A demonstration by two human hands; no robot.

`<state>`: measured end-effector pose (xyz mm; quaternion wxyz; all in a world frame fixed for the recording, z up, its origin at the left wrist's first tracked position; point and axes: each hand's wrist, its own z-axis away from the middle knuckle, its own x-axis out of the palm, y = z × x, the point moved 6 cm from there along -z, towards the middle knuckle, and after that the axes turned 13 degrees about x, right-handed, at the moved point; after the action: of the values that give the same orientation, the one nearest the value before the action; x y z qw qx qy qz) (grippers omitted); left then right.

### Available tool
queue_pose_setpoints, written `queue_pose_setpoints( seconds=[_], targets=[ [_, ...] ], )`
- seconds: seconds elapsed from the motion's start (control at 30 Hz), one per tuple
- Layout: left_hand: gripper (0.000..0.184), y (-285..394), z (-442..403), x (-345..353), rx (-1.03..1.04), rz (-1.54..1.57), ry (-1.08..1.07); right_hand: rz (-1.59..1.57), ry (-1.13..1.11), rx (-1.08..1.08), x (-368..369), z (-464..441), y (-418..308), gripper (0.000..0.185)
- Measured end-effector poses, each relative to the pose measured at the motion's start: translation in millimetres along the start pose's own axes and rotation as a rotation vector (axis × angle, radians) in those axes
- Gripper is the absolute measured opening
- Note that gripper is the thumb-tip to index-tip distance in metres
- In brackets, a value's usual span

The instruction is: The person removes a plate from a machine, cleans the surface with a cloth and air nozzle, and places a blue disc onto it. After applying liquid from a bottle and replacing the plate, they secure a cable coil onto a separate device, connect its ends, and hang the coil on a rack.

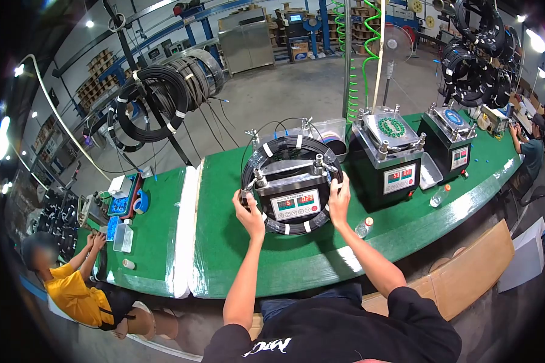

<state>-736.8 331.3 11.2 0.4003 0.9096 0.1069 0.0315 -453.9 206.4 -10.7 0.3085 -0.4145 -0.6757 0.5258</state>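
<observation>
A coil of black cable [283, 145] with white ties is held in both hands. It is tilted around the front of a black polishing machine [295, 206], whose lit red display shows through the ring. My left hand [249, 216] is closed on the coil's left side, and my right hand [340, 201] grips its right side. The machine has metal corner posts, and thin cable leads with blue tips rise behind it. A small clear bottle with a red cap [364, 227] stands near my right forearm.
Two similar machines [399, 178] [460, 158] stand to the right on the green table [224, 266]. Another bottle [440, 196] is near them. Cable coils [151, 103] hang at the left. A person in yellow [79, 296] works at the left; another person [531, 148] sits far right.
</observation>
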Motion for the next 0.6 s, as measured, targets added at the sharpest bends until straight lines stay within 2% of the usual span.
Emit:
queue_pose_setpoints(
  seconds=[0.13, 0.27, 0.43, 0.53, 0.6],
  targets=[
    [0.046, -12.8, 22.1, 7.6, -0.019, 0.089, 0.103, -0.020, 0.086, -0.087, -0.8, 26.4, -7.7, 0.051],
    [0.047, -25.6, 22.5, 9.2, -0.086, 0.154, -0.002, -0.066, 0.070, -0.054, 1.5, 27.9, -4.0, 0.052],
    [0.048, -17.8, 20.4, 9.8, -0.063, 0.207, 0.014, -0.032, 0.070, -0.042, 4.6, 30.1, -2.8, 0.052],
    [0.047, -9.3, 21.7, 8.9, -0.101, 0.170, 0.038, 0.011, 0.087, -0.032, 4.9, 31.0, -3.4, 0.053],
    [0.048, 5.3, 20.2, 5.9, 0.011, -0.041, 0.120, 0.038, 0.100, -0.020, 5.2, 31.7, -4.7, 0.053]
  ],
)
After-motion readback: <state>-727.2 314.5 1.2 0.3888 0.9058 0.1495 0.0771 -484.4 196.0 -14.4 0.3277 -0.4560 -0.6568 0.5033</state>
